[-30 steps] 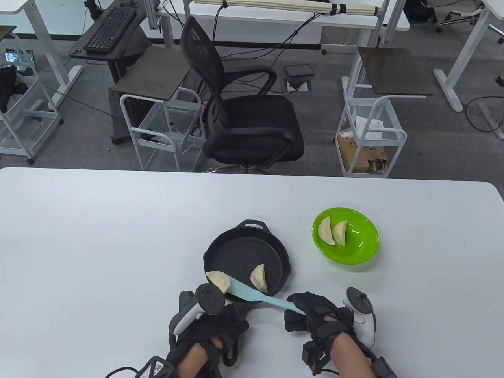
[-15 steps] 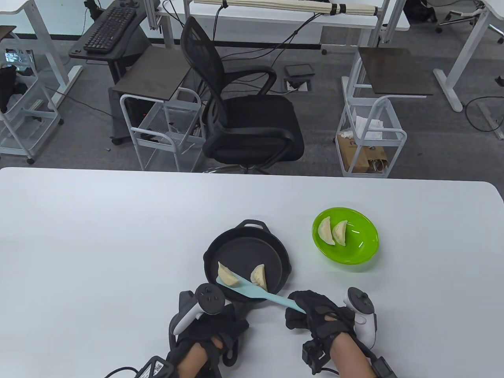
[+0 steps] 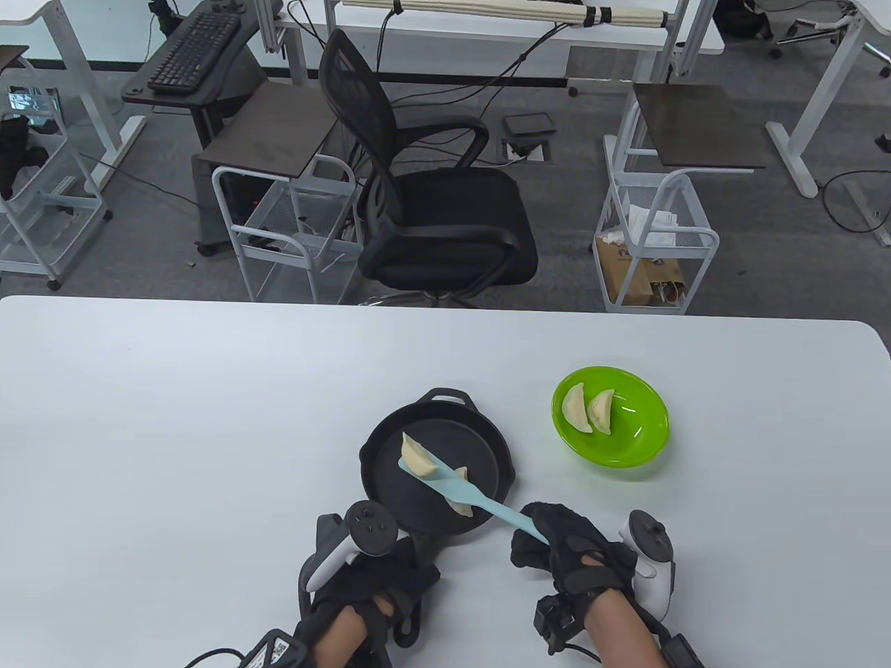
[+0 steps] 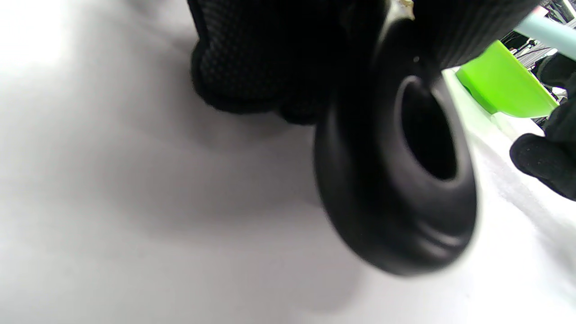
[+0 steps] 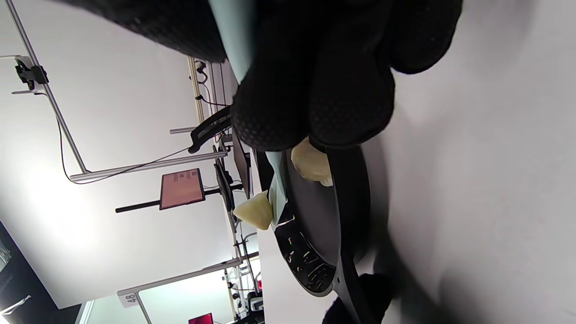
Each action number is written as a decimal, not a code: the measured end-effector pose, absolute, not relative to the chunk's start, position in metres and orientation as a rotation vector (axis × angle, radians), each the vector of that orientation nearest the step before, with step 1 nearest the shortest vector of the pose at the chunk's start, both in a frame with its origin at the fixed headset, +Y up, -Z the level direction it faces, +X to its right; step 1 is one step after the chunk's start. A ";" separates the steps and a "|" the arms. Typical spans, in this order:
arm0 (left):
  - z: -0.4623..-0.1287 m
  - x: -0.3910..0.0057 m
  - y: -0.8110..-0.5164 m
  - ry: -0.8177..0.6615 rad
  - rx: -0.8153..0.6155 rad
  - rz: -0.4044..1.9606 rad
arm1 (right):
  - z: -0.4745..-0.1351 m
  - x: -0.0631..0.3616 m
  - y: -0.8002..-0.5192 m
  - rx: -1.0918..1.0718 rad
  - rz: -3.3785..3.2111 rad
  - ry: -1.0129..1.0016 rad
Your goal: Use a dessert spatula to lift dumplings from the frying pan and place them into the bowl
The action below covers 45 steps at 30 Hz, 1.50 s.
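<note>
Two dumplings (image 3: 588, 410) sit in the bowl (image 3: 630, 445) already. Table view: right hand (image 3: 567, 550), fingers wrapped on spatula (image 3: 480, 497), lifts a dumpling (image 3: 418, 458) over pan (image 3: 390, 445); one dumpling (image 3: 461, 502) left inside.

Left wrist view: left hand (image 4: 270, 54) grips pan handle (image 4: 396, 180), prob. to steady it.

Right wrist view: dumpling rides blade edge, could slip.

Pale dumpling (image 3: 418, 458) on blue spatula (image 3: 456, 490) above black pan (image 3: 390, 445) — two in green bowl (image 3: 630, 449)
</note>
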State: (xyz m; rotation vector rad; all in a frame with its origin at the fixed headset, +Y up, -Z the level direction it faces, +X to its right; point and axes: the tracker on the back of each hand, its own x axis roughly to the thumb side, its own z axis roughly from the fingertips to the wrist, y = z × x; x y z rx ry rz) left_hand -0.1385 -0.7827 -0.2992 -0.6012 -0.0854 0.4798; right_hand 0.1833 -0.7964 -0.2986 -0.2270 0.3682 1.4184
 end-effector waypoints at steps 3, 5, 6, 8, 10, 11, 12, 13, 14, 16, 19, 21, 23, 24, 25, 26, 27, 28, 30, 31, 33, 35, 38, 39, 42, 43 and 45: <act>-0.299 -0.138 -0.783 -0.085 -0.601 0.480 | -0.297 0.185 -0.795 -0.241 1.413 0.331; -0.299 -0.138 -0.783 -0.085 -0.601 0.480 | -0.295 0.185 -0.794 -0.250 1.398 0.315; -0.299 -0.138 -0.783 -0.085 -0.601 0.480 | -0.295 0.186 -0.794 -0.258 1.388 0.306; -0.299 -0.138 -0.783 -0.085 -0.601 0.480 | -0.293 0.186 -0.793 -0.268 1.367 0.292; -0.299 -0.138 -0.783 -0.085 -0.601 0.480 | -0.292 0.186 -0.792 -0.281 1.355 0.273; -0.299 -0.138 -0.783 -0.085 -0.601 0.480 | -0.291 0.187 -0.792 -0.289 1.349 0.261; -0.299 -0.138 -0.783 -0.085 -0.601 0.480 | -0.290 0.187 -0.792 -0.294 1.343 0.251; -0.299 -0.138 -0.783 -0.085 -0.601 0.480 | -0.290 0.188 -0.791 -0.300 1.335 0.240; -0.299 -0.138 -0.783 -0.085 -0.601 0.480 | -0.289 0.189 -0.791 -0.307 1.329 0.227; -0.299 -0.138 -0.783 -0.085 -0.601 0.480 | -0.288 0.190 -0.790 -0.318 1.321 0.200; -0.299 -0.138 -0.783 -0.085 -0.601 0.480 | -0.286 0.193 -0.789 -0.338 1.305 0.165; -0.299 -0.138 -0.783 -0.085 -0.601 0.480 | -0.285 0.195 -0.788 -0.358 1.283 0.137; -0.299 -0.138 -0.783 -0.085 -0.601 0.480 | -0.284 0.197 -0.788 -0.371 1.272 0.114; -0.299 -0.138 -0.783 -0.085 -0.601 0.480 | -0.283 0.198 -0.787 -0.377 1.269 0.102; -0.299 -0.138 -0.783 -0.085 -0.601 0.480 | -0.283 0.199 -0.787 -0.386 1.267 0.087; -0.299 -0.138 -0.783 -0.085 -0.601 0.480 | -0.282 0.200 -0.787 -0.395 1.261 0.073; -0.299 -0.138 -0.783 -0.085 -0.601 0.480 | -0.281 0.200 -0.787 -0.404 1.256 0.060; -0.299 -0.138 -0.783 -0.085 -0.601 0.480 | -0.281 0.201 -0.786 -0.412 1.251 0.049; -0.299 -0.138 -0.783 -0.085 -0.601 0.480 | -0.279 0.203 -0.786 -0.432 1.238 0.024; -0.299 -0.138 -0.783 -0.085 -0.601 0.480 | -0.278 0.205 -0.786 -0.443 1.232 0.010; -0.299 -0.138 -0.783 -0.085 -0.601 0.480 | -0.277 0.207 -0.786 -0.458 1.224 -0.011; -0.299 -0.138 -0.783 -0.085 -0.601 0.480 | -0.276 0.209 -0.785 -0.477 1.219 -0.036; -0.299 -0.138 -0.783 -0.085 -0.601 0.480 | -0.274 0.212 -0.785 -0.501 1.200 -0.064; -0.299 -0.138 -0.783 -0.085 -0.601 0.480 | -0.273 0.213 -0.785 -0.509 1.187 -0.072; -0.299 -0.138 -0.783 -0.085 -0.601 0.480 | -0.272 0.215 -0.786 -0.529 1.169 -0.092; -0.299 -0.138 -0.783 -0.085 -0.601 0.480 | -0.272 0.216 -0.786 -0.535 1.166 -0.100; -0.299 -0.138 -0.783 -0.085 -0.601 0.480 | -0.272 0.217 -0.787 -0.546 1.155 -0.108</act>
